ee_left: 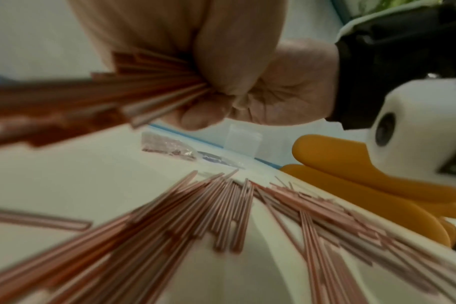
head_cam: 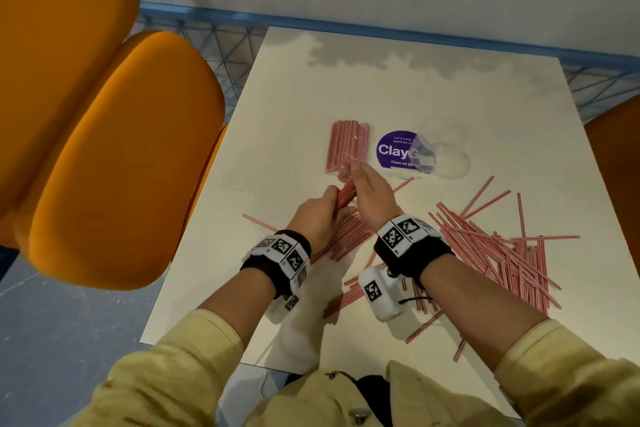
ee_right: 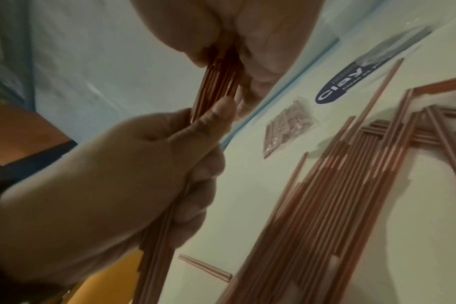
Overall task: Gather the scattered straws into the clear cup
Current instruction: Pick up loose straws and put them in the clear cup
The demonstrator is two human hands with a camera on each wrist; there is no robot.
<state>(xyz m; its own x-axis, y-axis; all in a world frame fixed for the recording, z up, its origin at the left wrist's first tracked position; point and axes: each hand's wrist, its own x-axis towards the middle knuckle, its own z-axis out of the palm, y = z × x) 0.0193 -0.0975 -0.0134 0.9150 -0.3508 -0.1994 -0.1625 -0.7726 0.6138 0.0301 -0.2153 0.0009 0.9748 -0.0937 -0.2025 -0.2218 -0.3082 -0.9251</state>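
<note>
A bundle of red-and-white striped straws [head_cam: 346,193] is held above the table between both hands. My left hand [head_cam: 325,204] grips its lower part, fingers curled round it [ee_right: 118,174]. My right hand [head_cam: 360,180] pinches the upper end [ee_right: 219,78]. The clear cup [head_cam: 440,152] lies on its side beyond my right hand, apart from both hands. Several loose straws [head_cam: 346,236] lie on the table under my hands, and a bigger scattered pile [head_cam: 502,253] spreads to the right.
A sealed packet of straws [head_cam: 348,146] lies just past my hands, beside a purple round sticker [head_cam: 394,149] that the cup partly overlaps. Orange chair cushions [head_cam: 104,149] stand close to the white table [head_cam: 415,80] on its left.
</note>
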